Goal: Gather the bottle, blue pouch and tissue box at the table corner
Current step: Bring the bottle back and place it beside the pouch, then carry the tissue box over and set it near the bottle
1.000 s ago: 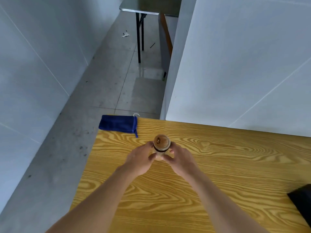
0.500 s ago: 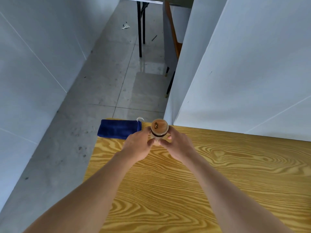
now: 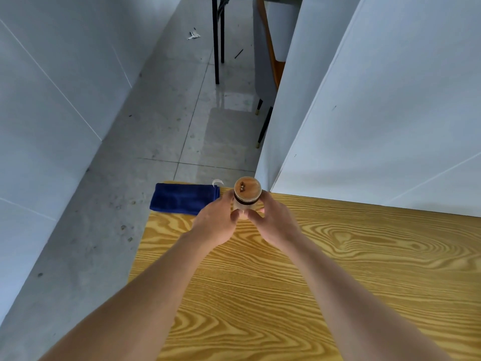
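The table [image 3: 338,269] fills the lower right, its left edge running from 7 o'clock up to the far corner near 12 o'clock of the hands, with bare floor [image 3: 161,142] dropping away beyond it to the left. At that corner lies one blue pouch [image 3: 183,198], flat, its left end overhanging the table edge. One bottle [image 3: 246,198] stands upright just beside the pouch, at its 3 o'clock, close to the far edge and to the white wall panel [image 3: 390,113]. Its wooden lid is on; what is inside cannot be told. The left hand [image 3: 214,224] grasps the bottle from the left, fingers curled round its body, and the right hand [image 3: 276,221] grasps it from the right the same way. Open tabletop stretches toward 3 and 5 o'clock. One chair [image 3: 268,74] stands far off at 12 o'clock
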